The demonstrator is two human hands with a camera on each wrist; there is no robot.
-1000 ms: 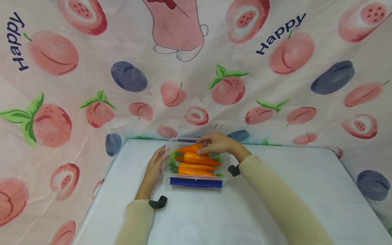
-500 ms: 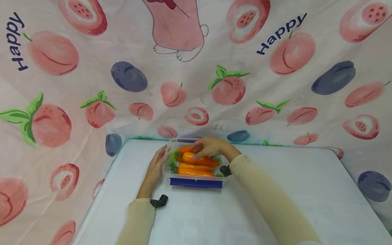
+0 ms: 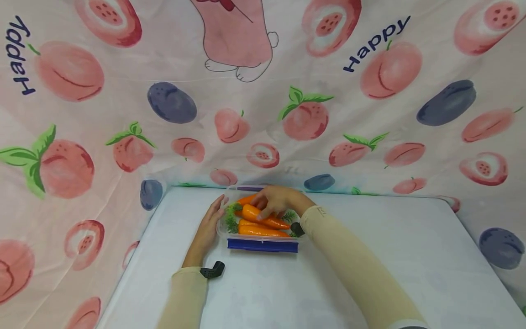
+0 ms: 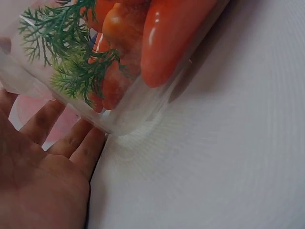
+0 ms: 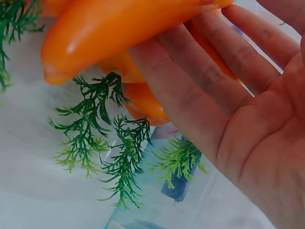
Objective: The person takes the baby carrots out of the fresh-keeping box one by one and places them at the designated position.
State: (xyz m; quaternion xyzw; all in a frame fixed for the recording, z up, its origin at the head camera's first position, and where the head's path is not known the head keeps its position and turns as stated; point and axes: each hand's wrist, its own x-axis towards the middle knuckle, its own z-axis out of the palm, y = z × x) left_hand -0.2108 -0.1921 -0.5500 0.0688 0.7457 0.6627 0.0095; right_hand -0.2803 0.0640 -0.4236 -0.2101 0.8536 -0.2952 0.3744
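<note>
Several orange carrots with green leafy tops lie in a clear plastic box (image 3: 223,236) with a blue latch on its near side. Inside the box, my right hand (image 3: 281,200) pinches one carrot (image 3: 273,222) between thumb and fingers. That carrot (image 5: 109,36) sits across the fingertips in the right wrist view, and the tilted lower end points to the right in the head view. Fingers of my left hand (image 3: 207,226), nearly straight, touch the left wall of the box. Another carrot (image 3: 260,231) lies along the near side; one behind is partly hidden by my right hand.
The box stands on a white table (image 3: 255,292), close to its back edge. Behind and to the left hangs a cloth (image 3: 230,91) printed with fruit. A small black wrist camera (image 3: 213,270) is strapped to my left wrist.
My right hand has moved left and nearer, from the back carrot to the one in the middle. That carrot has turned, its thin end shifting nearer. The left hand has stayed at the box.
</note>
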